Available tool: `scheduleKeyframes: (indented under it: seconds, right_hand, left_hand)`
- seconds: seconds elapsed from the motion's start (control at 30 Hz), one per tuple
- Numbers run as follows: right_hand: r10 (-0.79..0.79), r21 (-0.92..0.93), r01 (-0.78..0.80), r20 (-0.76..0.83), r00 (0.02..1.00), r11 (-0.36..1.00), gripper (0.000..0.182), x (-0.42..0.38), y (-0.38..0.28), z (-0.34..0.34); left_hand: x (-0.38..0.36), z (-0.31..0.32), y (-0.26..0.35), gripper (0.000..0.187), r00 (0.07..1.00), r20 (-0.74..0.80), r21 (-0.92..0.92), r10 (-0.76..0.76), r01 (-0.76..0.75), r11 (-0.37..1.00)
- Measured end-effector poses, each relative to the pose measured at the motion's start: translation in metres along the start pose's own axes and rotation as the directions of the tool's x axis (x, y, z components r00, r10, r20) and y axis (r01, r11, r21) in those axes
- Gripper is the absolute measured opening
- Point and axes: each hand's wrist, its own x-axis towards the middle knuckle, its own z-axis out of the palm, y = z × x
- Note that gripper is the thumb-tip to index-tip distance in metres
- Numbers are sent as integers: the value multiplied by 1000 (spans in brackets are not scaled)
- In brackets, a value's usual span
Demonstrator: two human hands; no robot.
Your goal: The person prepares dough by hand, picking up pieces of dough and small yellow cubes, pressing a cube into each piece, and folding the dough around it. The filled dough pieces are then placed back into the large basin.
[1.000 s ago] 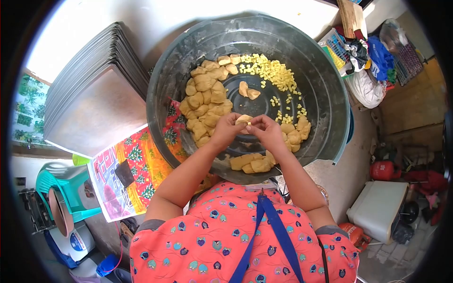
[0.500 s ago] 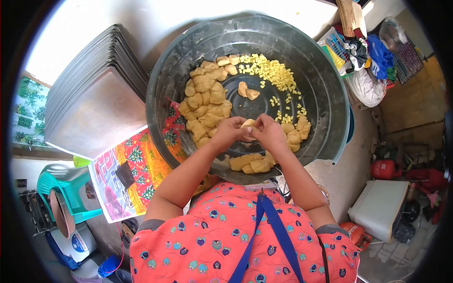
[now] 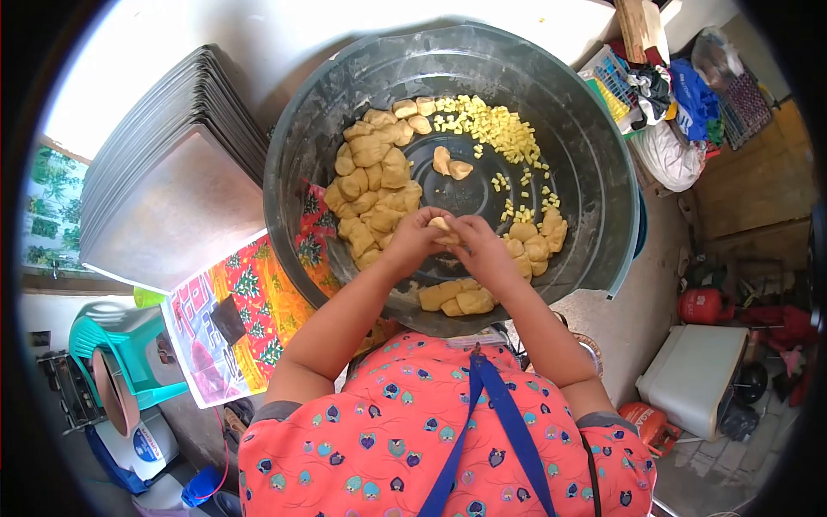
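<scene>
My left hand [image 3: 417, 240] still pinches the dough piece [image 3: 442, 227], which has shifted slightly left over the basin [image 3: 594, 189]. My right hand [image 3: 485, 248], fingers narrowed, holds its other side, partly hiding it.

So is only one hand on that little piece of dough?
No, fingers of both the left hand and the right hand are on the dough piece.
</scene>
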Motion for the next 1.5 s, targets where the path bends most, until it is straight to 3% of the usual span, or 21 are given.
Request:
scheduleKeyframes:
  seconds: [0.1,0.2,0.23,0.27,0.33,0.43,0.5,0.6,0.8,0.83,0.9,1.03,1.13,1.17,1.2,1.27,1.3,1.37,1.4,1.47,1.5]
  right_hand:
    - [-71,-46,71,2,997,996,38,1,7,3]
    - [-55,25,55,-5,998,998,32,2,8,-2]
    - [-40,63,40,-3,999,997,29,3,7,-4]
    - [58,260,-54,-5,998,964,28,4,10,-3]
    - [243,612,-221,48,969,759,27,6,14,-5]
    - [515,761,-459,192,835,459,28,10,9,-18]
    - [496,759,-473,230,837,447,31,7,10,-13]
    - [489,752,-465,218,844,467,32,6,14,-11]
    - [490,767,-438,186,851,469,26,10,-1,-17]
    - [496,774,-440,190,847,455,26,11,-6,-19]
    - [472,735,-464,222,853,493,29,11,-2,-18]
    - [509,668,-512,225,831,540,33,11,-5,-30]
    - [413,456,-286,-207,887,843,25,12,-40,-77]
    - [251,152,-206,-405,879,967,32,11,-43,-101]
    - [139,247,13,-587,798,969,38,12,-36,-122]
    - [204,192,-89,-736,646,977,36,8,-43,-178]
    - [92,36,-107,-807,583,994,31,4,-21,-206]
    - [57,-124,-318,-861,505,940,28,2,4,-248]
    - [20,-207,-370,-851,525,906,35,-1,27,-263]
    - [130,-363,-617,-783,608,698,44,-8,64,-282]
    - [174,-345,-633,-772,611,693,46,-10,73,-283]
  left_hand:
    - [0,-13,3,22,984,158,-395,-84,141,908]
    - [2,-15,2,27,977,181,-411,-110,177,894]
    - [1,-13,2,28,983,168,-360,-78,135,923]
    - [0,-10,0,30,987,157,-307,-44,91,947]
    - [-1,-6,0,33,992,120,-191,42,-19,981]
    - [-2,3,2,37,966,102,1,236,-238,971]
    - [-5,11,2,42,900,158,115,407,-426,897]
    - [-6,18,-3,44,910,73,15,408,-410,912]
    - [-4,1,3,45,989,45,271,138,-145,952]
    - [-3,0,1,44,985,53,274,165,-173,946]
    - [-3,1,-1,42,973,69,279,219,-229,933]
    - [-5,10,1,46,937,206,54,281,-298,953]
    - [-7,6,2,52,962,216,183,166,-207,961]
    - [-6,5,-1,54,979,164,306,120,-166,937]
    - [-4,5,-6,57,991,112,423,76,-116,899]
    - [-1,-7,-25,59,922,360,753,140,-376,541]
    - [-1,-9,-32,60,865,486,814,125,-500,296]
    - [-7,6,-36,60,868,431,902,-246,-420,98]
    - [-10,14,-37,60,839,357,917,-411,-398,-16]
    - [-13,15,-38,52,846,336,933,-415,-360,22]
    - [-13,14,-37,49,852,320,941,-414,-335,37]
